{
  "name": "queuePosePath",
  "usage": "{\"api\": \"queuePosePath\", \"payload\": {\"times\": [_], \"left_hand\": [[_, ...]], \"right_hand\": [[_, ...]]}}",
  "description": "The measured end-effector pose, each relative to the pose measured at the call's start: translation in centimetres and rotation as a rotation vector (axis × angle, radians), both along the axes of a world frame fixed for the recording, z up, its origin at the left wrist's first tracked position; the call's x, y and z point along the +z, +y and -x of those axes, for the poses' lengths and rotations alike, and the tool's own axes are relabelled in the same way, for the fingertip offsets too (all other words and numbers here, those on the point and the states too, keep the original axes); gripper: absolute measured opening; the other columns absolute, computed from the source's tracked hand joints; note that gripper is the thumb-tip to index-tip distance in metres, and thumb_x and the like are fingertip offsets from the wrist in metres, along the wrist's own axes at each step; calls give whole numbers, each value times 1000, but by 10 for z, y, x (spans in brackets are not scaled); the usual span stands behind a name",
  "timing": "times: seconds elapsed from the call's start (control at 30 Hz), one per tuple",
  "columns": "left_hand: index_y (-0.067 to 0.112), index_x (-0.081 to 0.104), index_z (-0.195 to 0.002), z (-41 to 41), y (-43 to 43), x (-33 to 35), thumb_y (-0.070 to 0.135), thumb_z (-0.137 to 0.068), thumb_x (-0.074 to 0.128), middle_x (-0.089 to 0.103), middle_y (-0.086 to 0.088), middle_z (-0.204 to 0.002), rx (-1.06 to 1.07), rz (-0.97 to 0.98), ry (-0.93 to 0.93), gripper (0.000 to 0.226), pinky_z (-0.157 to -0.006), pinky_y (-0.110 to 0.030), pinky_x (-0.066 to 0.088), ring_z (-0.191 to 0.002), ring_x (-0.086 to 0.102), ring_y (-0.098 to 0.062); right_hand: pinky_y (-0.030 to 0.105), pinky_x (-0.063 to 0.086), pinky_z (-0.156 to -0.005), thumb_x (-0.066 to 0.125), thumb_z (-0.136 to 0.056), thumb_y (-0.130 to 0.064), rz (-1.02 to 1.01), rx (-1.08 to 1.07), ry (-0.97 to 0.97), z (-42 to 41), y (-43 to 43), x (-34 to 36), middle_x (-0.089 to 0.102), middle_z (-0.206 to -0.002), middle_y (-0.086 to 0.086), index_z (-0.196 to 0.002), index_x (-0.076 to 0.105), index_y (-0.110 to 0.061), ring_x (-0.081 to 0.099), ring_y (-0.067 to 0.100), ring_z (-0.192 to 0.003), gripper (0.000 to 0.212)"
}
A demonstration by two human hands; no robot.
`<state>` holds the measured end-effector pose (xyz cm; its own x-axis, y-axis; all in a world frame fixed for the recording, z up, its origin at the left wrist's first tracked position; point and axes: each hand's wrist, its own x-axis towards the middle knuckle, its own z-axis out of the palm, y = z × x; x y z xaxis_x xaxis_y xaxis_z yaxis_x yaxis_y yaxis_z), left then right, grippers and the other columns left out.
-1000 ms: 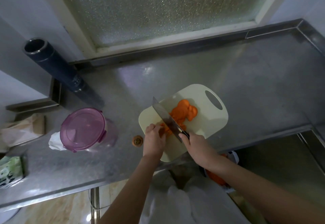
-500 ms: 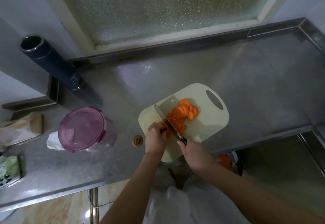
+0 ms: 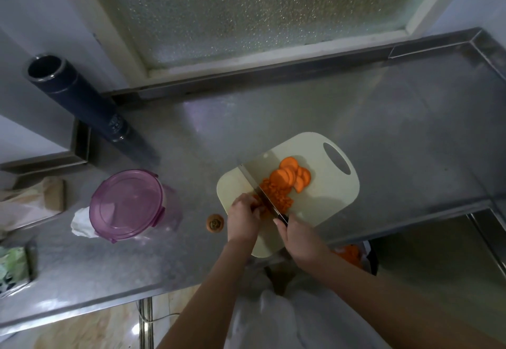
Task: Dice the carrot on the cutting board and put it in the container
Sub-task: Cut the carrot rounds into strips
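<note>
Carrot slices and small diced pieces lie on the cream cutting board. The right hand is closed around the knife handle, blade down on the board. The left hand (fingers curled) presses on carrot beside the blade. The lidded purple container stands well apart, to the left.

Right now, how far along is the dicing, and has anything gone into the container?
Partly done: a diced pile lies beside the knife. In hand: the right hand holds the knife, and the left hand steadies carrot. Left: the round slices are uncut, and the container has its lid on.
</note>
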<state>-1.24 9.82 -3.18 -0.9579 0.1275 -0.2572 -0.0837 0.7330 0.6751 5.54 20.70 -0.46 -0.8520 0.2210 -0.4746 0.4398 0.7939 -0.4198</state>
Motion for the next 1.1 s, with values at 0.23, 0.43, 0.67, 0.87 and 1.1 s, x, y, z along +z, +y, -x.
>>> {"api": "queuePosePath", "payload": {"times": [0.23,0.43,0.67,0.87,1.1], "left_hand": [[4,68,-91,0,-2,-4,4,-83,60,61,-7,-96,-42,21,40,11,-70,-21,39,-87,57,-22],[7,66,-92,1,-2,-7,10,-85,61,58,-6,-94,-88,61,77,9,-71,-24,43,-85,55,-20],[5,64,-85,3,2,-7,14,-87,61,55,-3,-87,-120,25,59,10,-67,-23,39,-78,50,-17],[6,66,-90,1,1,-5,12,-90,57,55,-4,-90,-145,3,83,11,-69,-21,41,-78,51,-16],[12,59,-113,-9,-12,2,21,-88,58,54,-1,-108,-117,31,96,26,-83,-28,50,-99,56,-18]], "right_hand": [[31,46,-79,29,-100,-42,124,-25,3,8,13,-1,64,-101,11,-109,57,-10,62,24,-94,44],[27,39,-71,31,-100,-41,178,-53,22,13,29,7,57,-85,5,-97,59,-10,58,23,-85,42],[24,36,-62,30,-100,-43,174,-111,18,14,36,8,50,-69,-4,-80,50,-18,49,9,-65,38],[26,37,-64,31,-99,-44,177,-78,41,11,39,9,49,-69,-3,-84,53,-14,51,14,-67,40],[24,37,-61,32,-99,-43,210,-66,76,3,43,19,53,-71,-1,-88,57,-11,52,11,-65,42]]}}
